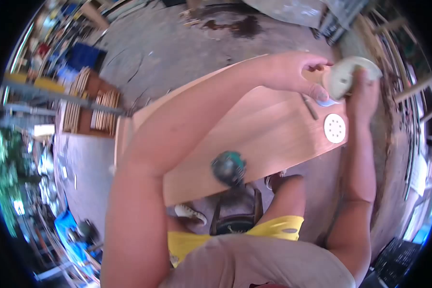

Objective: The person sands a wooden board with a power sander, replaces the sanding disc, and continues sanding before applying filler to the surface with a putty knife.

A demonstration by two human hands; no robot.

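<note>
At the far right end of a wooden board, a pale round sanding disc (341, 82) is tilted up between my two hands. My right hand (362, 89) grips its right side, fingers lying over the face. My left hand (308, 77) reaches across from the left, thumb and curled fingers at the disc's left edge. Below the thumb shows a blue-white edge (328, 102), partly hidden. Another white sanding disc (335, 128) with several holes lies flat on the board (269, 129). A thin dark stick-like tool (310, 107) rests beside it.
A green and dark power sander (229, 168) stands at the board's near edge. Behind it, a dark stool (236, 222) is between my legs. Slatted wooden pieces (93, 108) stand on the left. Long timber and pipes line the right wall.
</note>
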